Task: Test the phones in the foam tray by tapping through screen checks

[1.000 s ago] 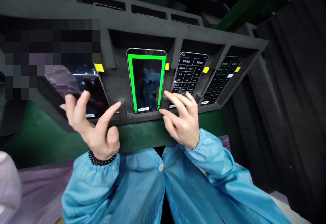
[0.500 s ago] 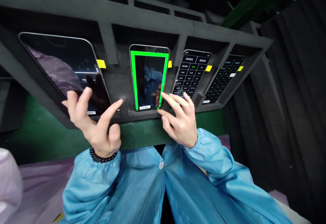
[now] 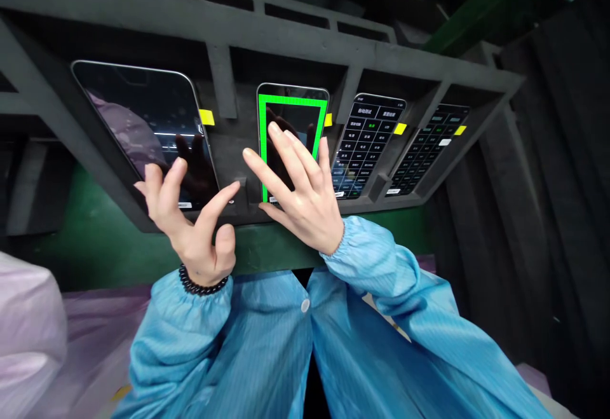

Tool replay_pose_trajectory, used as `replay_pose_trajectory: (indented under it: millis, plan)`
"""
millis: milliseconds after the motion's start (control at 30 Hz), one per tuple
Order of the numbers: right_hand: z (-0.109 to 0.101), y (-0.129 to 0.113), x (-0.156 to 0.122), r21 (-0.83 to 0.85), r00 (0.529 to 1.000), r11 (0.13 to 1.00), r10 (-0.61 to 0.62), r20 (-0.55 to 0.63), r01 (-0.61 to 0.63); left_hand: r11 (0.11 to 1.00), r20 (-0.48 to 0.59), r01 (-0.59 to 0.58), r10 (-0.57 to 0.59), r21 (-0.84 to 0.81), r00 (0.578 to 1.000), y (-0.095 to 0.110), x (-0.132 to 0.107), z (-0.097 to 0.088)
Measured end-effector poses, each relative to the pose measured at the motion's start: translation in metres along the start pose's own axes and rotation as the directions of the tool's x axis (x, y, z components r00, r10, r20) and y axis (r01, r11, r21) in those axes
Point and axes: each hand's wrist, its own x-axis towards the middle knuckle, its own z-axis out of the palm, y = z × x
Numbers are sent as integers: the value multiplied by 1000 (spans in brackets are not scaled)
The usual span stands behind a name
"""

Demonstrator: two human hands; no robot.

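Note:
My right hand (image 3: 305, 199) is over the lower part of a smartphone (image 3: 295, 100) whose dark screen has a thick green border. Its fingers are spread and hide much of that screen; whether a fingertip touches the glass I cannot tell. My left hand (image 3: 193, 222), with a black beaded band at the wrist, hovers fingers apart at the lower edge of a larger dark-screened device (image 3: 143, 114). Neither hand holds anything. To the right lie a smartphone with a grid menu (image 3: 369, 142) and another menu-screen phone (image 3: 429, 149).
The devices lie in separate compartments of a dark grey tray (image 3: 286, 31) with raised dividers. Yellow tabs (image 3: 206, 117) mark the compartments. A green surface (image 3: 257, 247) runs in front. Black curtain-like folds (image 3: 548, 184) hang at right. A pale pink sleeve (image 3: 28, 323) shows at lower left.
My right hand has moved left and upward from the phone's lower right corner to across its screen, its fingers spreading. My left hand keeps its pose. The whole view has shifted slightly.

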Motion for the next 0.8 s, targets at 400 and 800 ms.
replay_pose_trajectory:
  millis: [400, 800]
  plan:
    - [-22, 20, -12, 22, 993, 994, 103, 58, -105, 999, 11, 35, -35, -1, 999, 4, 0, -1]
    - [-32, 10, 0, -71, 987, 993, 104, 120, -96, 1000, 28, 24, -25, 11, 999, 2, -1, -3]
